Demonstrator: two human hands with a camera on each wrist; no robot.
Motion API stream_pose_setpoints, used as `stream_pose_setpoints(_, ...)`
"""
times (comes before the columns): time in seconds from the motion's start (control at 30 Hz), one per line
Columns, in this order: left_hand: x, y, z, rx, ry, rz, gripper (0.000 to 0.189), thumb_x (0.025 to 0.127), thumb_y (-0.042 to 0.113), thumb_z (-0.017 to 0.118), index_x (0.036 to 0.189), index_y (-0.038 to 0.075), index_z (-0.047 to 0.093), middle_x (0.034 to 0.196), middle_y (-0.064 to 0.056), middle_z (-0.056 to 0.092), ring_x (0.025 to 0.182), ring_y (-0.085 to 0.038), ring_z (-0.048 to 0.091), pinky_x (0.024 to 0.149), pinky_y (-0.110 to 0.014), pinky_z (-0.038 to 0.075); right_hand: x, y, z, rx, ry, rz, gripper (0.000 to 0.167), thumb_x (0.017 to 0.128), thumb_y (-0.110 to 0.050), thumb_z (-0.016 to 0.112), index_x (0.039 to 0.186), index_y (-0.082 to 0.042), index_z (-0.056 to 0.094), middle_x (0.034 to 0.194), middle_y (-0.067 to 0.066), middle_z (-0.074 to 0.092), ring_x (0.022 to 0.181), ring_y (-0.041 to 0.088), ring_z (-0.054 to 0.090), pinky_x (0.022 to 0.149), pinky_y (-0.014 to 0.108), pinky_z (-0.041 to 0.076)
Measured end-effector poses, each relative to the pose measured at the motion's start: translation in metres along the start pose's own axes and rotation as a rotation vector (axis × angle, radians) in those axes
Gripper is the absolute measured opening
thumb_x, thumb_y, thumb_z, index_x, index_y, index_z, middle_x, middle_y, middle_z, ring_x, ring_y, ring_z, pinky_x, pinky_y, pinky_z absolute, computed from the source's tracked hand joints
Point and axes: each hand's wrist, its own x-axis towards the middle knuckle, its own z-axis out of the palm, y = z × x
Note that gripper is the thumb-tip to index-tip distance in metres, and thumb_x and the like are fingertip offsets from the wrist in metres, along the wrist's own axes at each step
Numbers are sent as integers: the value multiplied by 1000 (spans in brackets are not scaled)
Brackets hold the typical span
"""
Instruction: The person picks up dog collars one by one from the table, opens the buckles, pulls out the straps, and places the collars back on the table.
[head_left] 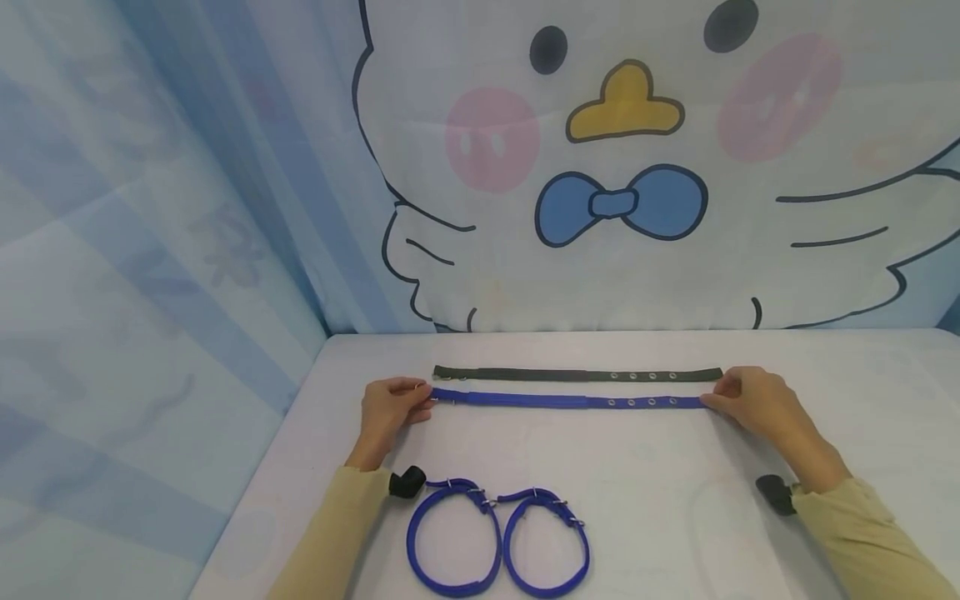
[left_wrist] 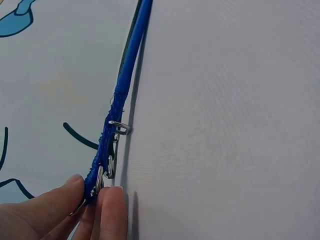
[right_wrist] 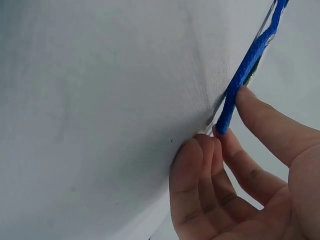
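A blue pet collar (head_left: 525,400) is stretched straight from side to side, with metal eyelets toward its right end. My left hand (head_left: 392,412) pinches its buckle end; in the left wrist view the metal rings (left_wrist: 120,126) show just beyond the fingertips. At the other end, my right hand (head_left: 761,408) pinches the strap tip between thumb and fingers, as the right wrist view shows with the blue strap (right_wrist: 245,67). Just behind lies a dark green collar (head_left: 532,375), parallel to the blue one. Its right tip is close to my right hand.
Two more blue collars, a left loop (head_left: 411,546) and a right loop (head_left: 587,554), lie side by side nearer me on the white table (head_left: 652,517). A curtain (head_left: 495,275) with a cartoon print hangs at the table's back edge; cloth also hangs along the left.
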Motion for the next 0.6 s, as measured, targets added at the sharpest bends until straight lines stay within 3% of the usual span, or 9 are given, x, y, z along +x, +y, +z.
stream_pose_setpoints(0.2, 0, 4, -1, 110, 53, 30, 28, 91, 17, 74, 116, 4, 71, 109, -16, 72, 85, -17, 71, 69, -25, 61, -2, -3, -2, -7, 66, -69, 34, 89, -23, 73, 96, 8, 64, 90, 25, 64, 81, 36, 58, 71, 50, 50)
stream_pose_setpoints(0.37, -2, 10, -5, 200, 83, 57, 32, 91, 22, 73, 119, 6, 70, 119, -15, 69, 95, -24, 69, 83, -32, 60, -4, -12, -6, 2, 105, -94, 36, 89, -24, 73, 102, 9, 65, 97, 28, 63, 86, 40, 56, 71, 50, 50)
stream_pose_setpoints(0.5, -5, 13, -7, 192, 86, 74, 32, 92, 19, 73, 121, 5, 69, 122, -14, 68, 103, -25, 68, 91, -36, 58, -9, -22, -7, 23, 114, -104, 37, 89, -24, 73, 106, 8, 65, 102, 28, 61, 92, 41, 53, 77, 54, 49)
stream_pose_setpoints(0.6, -9, 15, -7, 190, 91, 102, 32, 92, 18, 73, 120, 5, 69, 121, -14, 69, 103, -26, 69, 90, -36, 59, -15, -29, -6, 42, 123, -131, 36, 90, -23, 73, 107, 7, 65, 106, 29, 62, 97, 43, 55, 82, 58, 49)
